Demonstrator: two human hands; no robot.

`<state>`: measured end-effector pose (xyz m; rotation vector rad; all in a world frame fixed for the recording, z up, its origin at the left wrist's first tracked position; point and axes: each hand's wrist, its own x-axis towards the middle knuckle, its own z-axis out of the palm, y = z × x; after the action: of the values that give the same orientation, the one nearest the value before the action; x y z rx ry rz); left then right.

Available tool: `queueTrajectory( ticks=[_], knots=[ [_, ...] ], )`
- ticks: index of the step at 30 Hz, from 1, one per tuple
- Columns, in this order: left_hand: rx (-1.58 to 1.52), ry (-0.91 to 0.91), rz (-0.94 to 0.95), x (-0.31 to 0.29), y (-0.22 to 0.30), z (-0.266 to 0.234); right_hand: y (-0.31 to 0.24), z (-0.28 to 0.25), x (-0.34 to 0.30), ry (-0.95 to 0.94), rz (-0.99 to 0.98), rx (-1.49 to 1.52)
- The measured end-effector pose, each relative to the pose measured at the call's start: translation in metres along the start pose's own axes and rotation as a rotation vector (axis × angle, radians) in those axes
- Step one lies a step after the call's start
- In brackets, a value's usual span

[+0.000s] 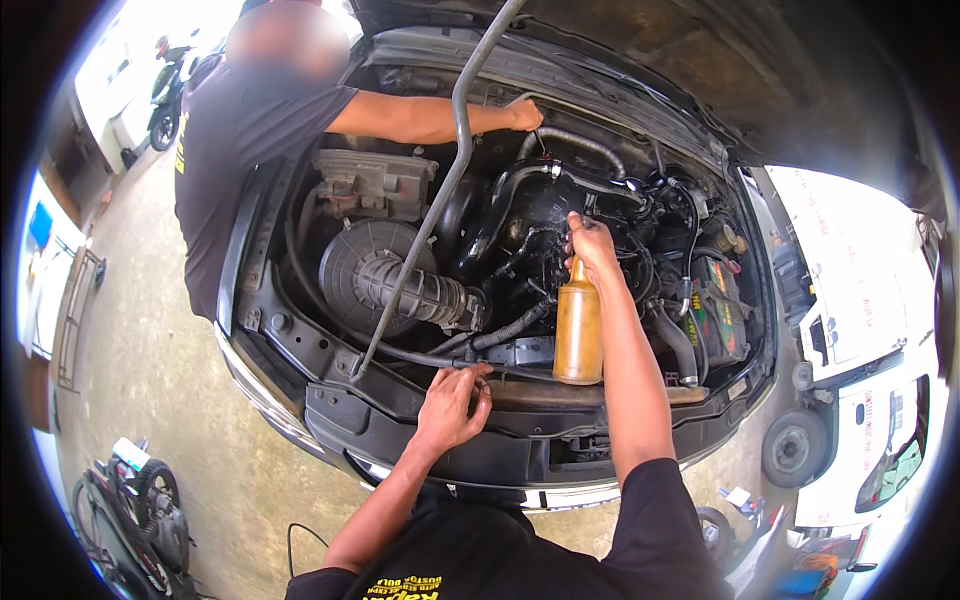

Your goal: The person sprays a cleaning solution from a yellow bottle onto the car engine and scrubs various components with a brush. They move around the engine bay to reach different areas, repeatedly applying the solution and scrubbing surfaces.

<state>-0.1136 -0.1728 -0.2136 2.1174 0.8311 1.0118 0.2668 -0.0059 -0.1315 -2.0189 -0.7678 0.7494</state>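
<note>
Open engine bay (300, 340) of a vehicle, seen from above at the near front edge, bonnet raised on a grey prop rod (440, 190) slanting from near left up to far centre. Right hand (590, 245) stretched far into the bay, fingers closed around the thin neck of an amber plastic bottle (578, 325), held upright with its body hanging below the hand, just right of centre and above the front crossmember. Bottle close to the glossy black intake pipes (520, 225), wet-looking, just left of the hand. Left hand (452, 400) resting on the near front panel, fingers curled loosely with tips touching a black hose (500, 335) and the panel edge; gripping nothing that can be made out. Round black air filter housing (365, 270) with ribbed duct to the left of centre, near the rod. Battery (715, 315) with coloured label at the right side of the bay. Another person in a dark shirt leaning in from the far left, one hand (524, 115) reaching across to the far edge near a curved grey pipe (580, 142). White vehicle (860, 330) to the right, motorcycle (135, 510) on the concrete floor at near left.
</note>
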Motion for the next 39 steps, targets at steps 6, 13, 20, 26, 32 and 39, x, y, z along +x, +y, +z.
queueTrajectory(
  ticks=[6,13,20,26,32,39],
  knots=[
    [0.014,0.040,0.068,0.001,-0.003,0.004,-0.013,-0.005,-0.015,0.039,-0.061,0.135],
    [0.005,0.035,0.046,0.000,-0.003,0.003,-0.022,0.004,-0.019,0.091,-0.081,0.049],
    [0.011,0.048,0.065,0.001,-0.002,0.004,-0.025,0.005,-0.024,0.121,-0.092,0.006],
    [0.004,0.028,0.046,0.001,-0.001,0.003,-0.028,0.006,-0.025,0.105,-0.091,-0.008],
    [0.003,0.041,0.053,0.001,-0.002,0.003,-0.027,0.006,-0.025,0.123,-0.110,-0.017],
    [0.010,0.033,0.048,0.001,-0.002,0.004,-0.021,-0.003,-0.021,0.128,-0.068,0.030]
  ],
)
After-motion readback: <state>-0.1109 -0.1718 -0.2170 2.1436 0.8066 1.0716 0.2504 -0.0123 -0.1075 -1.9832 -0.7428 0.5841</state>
